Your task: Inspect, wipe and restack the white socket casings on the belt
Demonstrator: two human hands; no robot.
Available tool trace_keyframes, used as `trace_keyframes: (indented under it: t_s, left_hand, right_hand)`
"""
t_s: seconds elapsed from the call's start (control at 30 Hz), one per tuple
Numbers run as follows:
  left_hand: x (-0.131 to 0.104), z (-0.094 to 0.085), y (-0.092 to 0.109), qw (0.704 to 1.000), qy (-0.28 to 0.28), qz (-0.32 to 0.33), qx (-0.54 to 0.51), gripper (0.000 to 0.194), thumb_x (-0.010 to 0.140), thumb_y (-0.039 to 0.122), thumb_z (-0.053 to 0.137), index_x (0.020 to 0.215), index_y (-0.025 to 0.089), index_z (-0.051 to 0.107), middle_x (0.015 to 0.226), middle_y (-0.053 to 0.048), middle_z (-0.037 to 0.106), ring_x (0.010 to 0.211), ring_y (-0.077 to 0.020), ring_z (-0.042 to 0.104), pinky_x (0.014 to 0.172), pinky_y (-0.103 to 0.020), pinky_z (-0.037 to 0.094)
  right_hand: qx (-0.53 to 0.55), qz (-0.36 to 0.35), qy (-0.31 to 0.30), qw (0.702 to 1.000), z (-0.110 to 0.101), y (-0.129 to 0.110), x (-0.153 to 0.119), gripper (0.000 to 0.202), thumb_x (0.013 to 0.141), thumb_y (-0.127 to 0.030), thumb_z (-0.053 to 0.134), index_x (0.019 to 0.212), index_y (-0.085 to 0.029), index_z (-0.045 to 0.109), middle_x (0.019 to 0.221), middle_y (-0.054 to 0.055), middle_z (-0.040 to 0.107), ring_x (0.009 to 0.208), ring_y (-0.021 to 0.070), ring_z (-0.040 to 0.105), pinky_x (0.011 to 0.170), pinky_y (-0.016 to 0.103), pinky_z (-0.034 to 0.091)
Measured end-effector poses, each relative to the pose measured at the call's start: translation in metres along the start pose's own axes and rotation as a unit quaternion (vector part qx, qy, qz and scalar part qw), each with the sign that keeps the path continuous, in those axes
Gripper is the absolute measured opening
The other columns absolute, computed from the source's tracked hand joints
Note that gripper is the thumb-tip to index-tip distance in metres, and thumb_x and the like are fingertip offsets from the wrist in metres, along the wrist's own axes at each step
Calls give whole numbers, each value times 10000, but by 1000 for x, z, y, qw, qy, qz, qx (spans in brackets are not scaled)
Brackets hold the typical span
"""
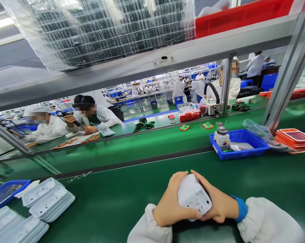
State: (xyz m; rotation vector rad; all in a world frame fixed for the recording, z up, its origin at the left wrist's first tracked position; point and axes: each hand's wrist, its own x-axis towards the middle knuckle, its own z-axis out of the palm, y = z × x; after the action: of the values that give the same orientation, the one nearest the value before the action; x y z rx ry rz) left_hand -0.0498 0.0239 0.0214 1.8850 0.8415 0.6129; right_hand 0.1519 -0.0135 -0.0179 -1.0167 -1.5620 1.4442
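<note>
A white plastic housing with small holes and slots on its near end is held up over the green bench, between both hands. My left hand wraps round its left side, the thumb along the lower edge. On the other side my right hand, with a blue band at the wrist, grips the housing, its fingers curved over the top. The thumbs are close together below the slotted end. The far side of the housing and some fingertips are hidden.
White housing shells are stacked at the left beside a blue tray. A blue bin holds a bottle; red-orange trays stand right. Green boards lie on the belt. People sit opposite, beyond metal posts.
</note>
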Motion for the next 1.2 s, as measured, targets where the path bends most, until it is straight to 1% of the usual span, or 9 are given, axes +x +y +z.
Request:
trace_keyframes:
  t_s: [0.07, 0.13, 0.2, 0.27, 0.4, 0.57, 0.73, 0.87, 1.2]
  left_hand:
    - [0, -2, -1, 999, 10, -32, -17, 1196, 407, 384, 870, 1398, 209, 222, 1430, -135, 203, 1282, -330, 297, 1087, -465, 259]
    - [0, -2, -1, 997, 23, -56, -43, 1312, 387, 351, 879, 1433, 195, 104, 1468, -150, 122, 1328, -323, 232, 1108, -447, 226]
    - [1, 1, -1, 994, 33, -73, -76, 1382, 387, 313, 880, 1444, 198, -2, 1485, -160, 64, 1347, -313, 211, 1112, -435, 222]
    - [1, 5, 0, 990, 34, -79, -109, 1418, 401, 274, 877, 1441, 212, -85, 1490, -170, 53, 1337, -310, 251, 1098, -427, 257]
    - [3, 14, -5, 989, 16, -62, -133, 1423, 451, 274, 866, 1427, 238, -169, 1484, -179, 110, 1289, -317, 343, 1055, -432, 332]
    - [5, 15, -21, 997, 30, -33, -66, 1425, 426, 341, 879, 1444, 236, -114, 1477, -181, 118, 1291, -365, 312, 1074, -510, 271]
    - [6, 11, -27, 999, 31, -26, -29, 1380, 460, 365, 866, 1451, 207, -81, 1465, -188, 148, 1309, -367, 272, 1089, -521, 224]
    - [6, 10, -25, 999, 26, -25, -25, 1354, 475, 373, 861, 1453, 195, -58, 1449, -187, 187, 1302, -356, 286, 1089, -510, 229]
    - [8, 9, -19, 999, 16, -40, -11, 1283, 507, 342, 841, 1442, 142, -14, 1420, -191, 227, 1281, -324, 321, 1101, -471, 234]
  right_hand:
    - [45, 49, -22, 998, -3, 0, -1, 1278, 482, -286, 811, 1433, -360, -40, 1379, 145, 196, 666, 194, 567, 457, 281, 470]
    - [65, 62, -28, 996, -5, 4, -1, 1306, 486, -347, 848, 1425, -392, -59, 1388, 144, 199, 612, 168, 557, 402, 241, 430]
    - [56, 52, -12, 997, -5, 10, 0, 1330, 491, -398, 866, 1431, -371, -75, 1391, 146, 219, 699, 208, 582, 473, 282, 481]
    - [24, 35, 21, 999, -5, 16, 2, 1338, 506, -409, 871, 1440, -331, -83, 1398, 149, 231, 850, 262, 581, 618, 340, 520]
    - [-67, 8, 81, 994, -6, 17, 3, 1288, 552, -350, 861, 1456, -276, -53, 1434, 152, 175, 1088, 332, 479, 823, 413, 484]
    - [-185, -8, 131, 974, -2, 18, 3, 1262, 564, -255, 832, 1462, -228, -55, 1440, 164, 133, 1240, 361, 315, 991, 488, 359]
    - [-223, -51, 134, 964, 1, 25, 7, 1217, 579, -254, 795, 1451, -91, -38, 1411, 216, 166, 1285, 331, 230, 1059, 481, 240]
    - [-224, -51, 139, 963, 1, 24, 7, 1195, 590, -293, 791, 1447, -69, -10, 1385, 217, 219, 1258, 320, 273, 1043, 457, 271]
    - [-231, -51, 147, 961, 3, 18, 5, 1159, 572, -178, 771, 1457, -107, 25, 1389, 189, 224, 1247, 315, 290, 1032, 438, 298]
